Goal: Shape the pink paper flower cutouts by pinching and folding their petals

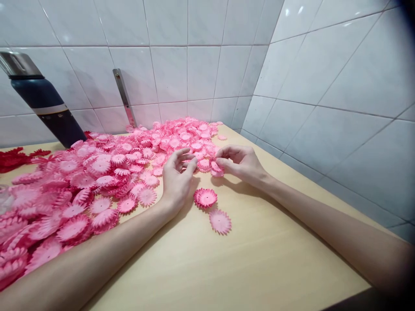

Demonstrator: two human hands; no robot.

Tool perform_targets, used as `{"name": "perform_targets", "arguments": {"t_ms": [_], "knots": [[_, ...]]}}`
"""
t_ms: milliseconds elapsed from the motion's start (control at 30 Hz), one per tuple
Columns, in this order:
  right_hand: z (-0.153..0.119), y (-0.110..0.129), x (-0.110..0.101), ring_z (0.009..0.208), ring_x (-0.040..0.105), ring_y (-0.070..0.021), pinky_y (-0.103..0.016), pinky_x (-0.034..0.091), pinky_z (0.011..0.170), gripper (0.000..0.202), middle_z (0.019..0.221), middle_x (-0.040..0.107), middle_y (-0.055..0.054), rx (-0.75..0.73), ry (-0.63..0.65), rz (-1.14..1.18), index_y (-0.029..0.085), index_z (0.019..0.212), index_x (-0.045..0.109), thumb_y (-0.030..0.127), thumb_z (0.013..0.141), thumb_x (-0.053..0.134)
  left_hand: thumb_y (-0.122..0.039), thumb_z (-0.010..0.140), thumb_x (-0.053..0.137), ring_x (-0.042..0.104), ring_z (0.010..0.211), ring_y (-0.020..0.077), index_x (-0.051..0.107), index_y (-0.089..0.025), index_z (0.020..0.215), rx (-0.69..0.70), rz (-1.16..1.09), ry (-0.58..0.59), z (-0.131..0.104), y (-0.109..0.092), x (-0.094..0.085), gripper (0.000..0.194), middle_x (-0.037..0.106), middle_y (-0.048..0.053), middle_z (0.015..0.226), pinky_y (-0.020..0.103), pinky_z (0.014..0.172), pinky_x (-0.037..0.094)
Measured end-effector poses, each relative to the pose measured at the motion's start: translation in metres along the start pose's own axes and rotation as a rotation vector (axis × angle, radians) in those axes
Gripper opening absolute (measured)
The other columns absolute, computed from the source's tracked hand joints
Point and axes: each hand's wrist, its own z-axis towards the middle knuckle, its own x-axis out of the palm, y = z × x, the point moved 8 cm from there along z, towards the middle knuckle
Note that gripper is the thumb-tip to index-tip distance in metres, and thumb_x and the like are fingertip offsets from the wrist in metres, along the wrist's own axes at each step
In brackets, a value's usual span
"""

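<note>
Between the thumb and fingers of my right hand [240, 163] is a pink scalloped disc [217, 169], pinched at its edge. My left hand [178, 177] is beside the pile, its fingers curved and apart, with nothing visible in them. A large heap of pink petal discs [129, 155] spreads behind and to the left of my left hand. In front of my hands, a darker-edged pink stack [205, 198] lies on the table, and a single pale pink disc [220, 222] lies just below it.
A dark blue bottle [48, 103] with a metal cap stands at the back left. Red petal pieces [14, 159] lie near its base. White tiled walls [168, 69] border the wooden table [259, 259], and a metal strip [123, 96] leans on the back wall.
</note>
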Motion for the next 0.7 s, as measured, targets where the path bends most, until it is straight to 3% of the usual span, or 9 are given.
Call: {"name": "perform_targets", "arguments": {"t_ms": [167,333,533,700], "knots": [[0.000,-0.005,-0.004,0.073,0.067,-0.0183,-0.033,0.056,0.067,0.014,0.080,0.071,-0.005,0.007,-0.098,0.164,0.017,0.082,0.069,0.028,0.074,0.074,-0.024,0.073,0.073,0.063,0.089,0.0181,0.062,-0.014,0.105,-0.033,-0.034,0.128,-0.003,0.000,0.011,0.036,0.066,0.008,0.098,0.031,0.075,0.056],[-0.002,-0.004,0.002,0.074,0.067,-0.0169,-0.032,0.057,0.069,0.015,0.082,0.072,-0.005,0.012,-0.084,0.218,0.018,0.082,0.070,0.029,0.073,0.076,-0.025,0.072,0.074,0.065,0.090,0.0201,0.064,-0.015,0.102,-0.046,-0.065,0.232,-0.006,-0.002,0.020,0.033,0.067,0.008,0.097,0.032,0.073,0.057],[-0.003,-0.008,0.007,0.071,0.066,-0.0173,-0.031,0.057,0.059,0.021,0.084,0.071,-0.005,0.094,-0.014,0.331,0.019,0.085,0.071,0.032,0.071,0.078,-0.028,0.075,0.072,0.065,0.088,0.0196,0.063,-0.016,0.099,-0.040,-0.044,0.212,-0.004,0.003,0.017,0.028,0.065,0.007,0.093,0.034,0.074,0.058],[-0.001,-0.017,0.008,0.073,0.065,-0.0149,-0.026,0.056,0.057,0.024,0.083,0.070,-0.002,0.155,0.020,0.511,0.019,0.087,0.069,0.026,0.068,0.081,-0.023,0.080,0.064,0.062,0.090,0.0174,0.059,-0.019,0.100,-0.013,0.008,0.221,-0.003,0.003,0.017,0.020,0.064,0.006,0.097,0.029,0.072,0.054]]}}
